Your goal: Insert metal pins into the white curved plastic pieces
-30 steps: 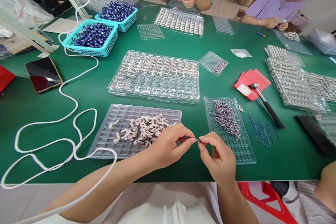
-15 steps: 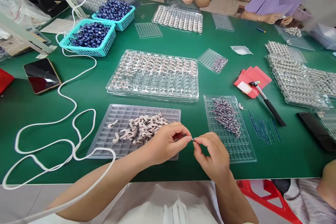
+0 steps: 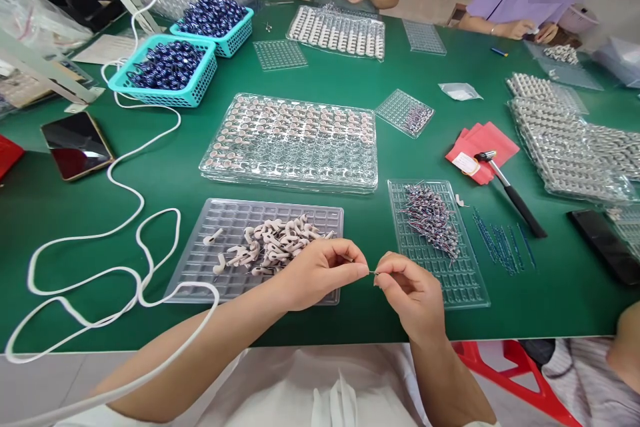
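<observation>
My left hand [image 3: 327,273] is closed in a pinch beside the pile of pale earbud-like shells [image 3: 275,243], which lies on a grey compartment tray [image 3: 193,267]. Close by on the right, my right hand [image 3: 413,290] is also pinched, fingertips facing the left ones. A thin wire [image 3: 372,272] spans the small gap between both pinches; whatever else the fingers hold is hidden. To the right, a heap of small wired components [image 3: 431,220] lies on a clear tray [image 3: 467,290].
A large clear tray [image 3: 300,177] of round pale parts lies ahead. Further right are a hammer [image 3: 515,197], red packets [image 3: 503,143] and blue strips [image 3: 495,240]. A white cable [image 3: 143,260] loops at left near a phone [image 3: 77,145] and blue baskets [image 3: 200,83]. Two people work opposite.
My right hand has shifted slightly right, away from my left, and a short length of thin wire now shows between the fingertips. Both hands stay pinched.
</observation>
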`<state>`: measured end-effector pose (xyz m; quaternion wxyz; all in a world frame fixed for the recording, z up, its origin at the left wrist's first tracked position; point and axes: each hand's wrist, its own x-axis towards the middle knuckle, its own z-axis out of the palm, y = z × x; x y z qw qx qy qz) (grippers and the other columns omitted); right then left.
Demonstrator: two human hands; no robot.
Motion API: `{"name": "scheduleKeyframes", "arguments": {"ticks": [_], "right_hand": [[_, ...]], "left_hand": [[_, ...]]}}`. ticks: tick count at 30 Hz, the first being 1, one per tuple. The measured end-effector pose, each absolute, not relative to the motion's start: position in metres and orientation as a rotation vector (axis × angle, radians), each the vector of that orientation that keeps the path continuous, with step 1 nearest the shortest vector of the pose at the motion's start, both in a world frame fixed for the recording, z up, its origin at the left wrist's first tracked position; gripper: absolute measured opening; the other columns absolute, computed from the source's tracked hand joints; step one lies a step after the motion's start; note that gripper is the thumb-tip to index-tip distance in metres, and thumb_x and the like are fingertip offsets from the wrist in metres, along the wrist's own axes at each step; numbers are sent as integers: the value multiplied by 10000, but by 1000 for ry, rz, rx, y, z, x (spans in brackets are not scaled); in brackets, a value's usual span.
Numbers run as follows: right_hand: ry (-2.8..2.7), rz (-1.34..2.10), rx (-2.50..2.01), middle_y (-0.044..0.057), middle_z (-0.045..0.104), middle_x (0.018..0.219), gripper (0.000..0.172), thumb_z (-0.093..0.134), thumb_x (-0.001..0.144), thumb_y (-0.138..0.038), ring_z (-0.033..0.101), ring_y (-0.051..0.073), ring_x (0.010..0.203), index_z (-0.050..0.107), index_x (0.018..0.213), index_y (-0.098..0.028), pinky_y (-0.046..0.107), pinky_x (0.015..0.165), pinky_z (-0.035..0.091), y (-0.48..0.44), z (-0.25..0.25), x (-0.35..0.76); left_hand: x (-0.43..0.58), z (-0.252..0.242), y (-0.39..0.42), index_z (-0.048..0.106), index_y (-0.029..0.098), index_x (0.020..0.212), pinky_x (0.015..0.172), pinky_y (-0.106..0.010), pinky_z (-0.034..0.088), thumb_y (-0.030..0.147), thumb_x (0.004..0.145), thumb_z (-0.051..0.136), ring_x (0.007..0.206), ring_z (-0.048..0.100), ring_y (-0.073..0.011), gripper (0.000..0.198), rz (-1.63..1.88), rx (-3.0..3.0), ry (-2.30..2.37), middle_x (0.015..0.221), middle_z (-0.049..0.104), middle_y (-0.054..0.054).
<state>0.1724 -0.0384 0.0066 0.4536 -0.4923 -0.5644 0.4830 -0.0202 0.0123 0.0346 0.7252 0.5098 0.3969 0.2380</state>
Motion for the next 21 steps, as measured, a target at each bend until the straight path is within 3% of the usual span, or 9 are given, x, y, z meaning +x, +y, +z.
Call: {"name": "scheduleKeyframes", "arguments": {"ticks": [21], "right_hand": [[-1225, 1325, -1150, -14, 557, 683, 108, 620, 877, -216, 500, 121, 635, 651, 774, -214, 233, 573, 388, -38, 1, 177]], "left_hand": [[-21, 30, 11, 602, 148, 726, 518, -228, 283, 324, 822, 657, 557, 368, -92, 209, 567, 1109, 827, 598, 460, 38]]}}
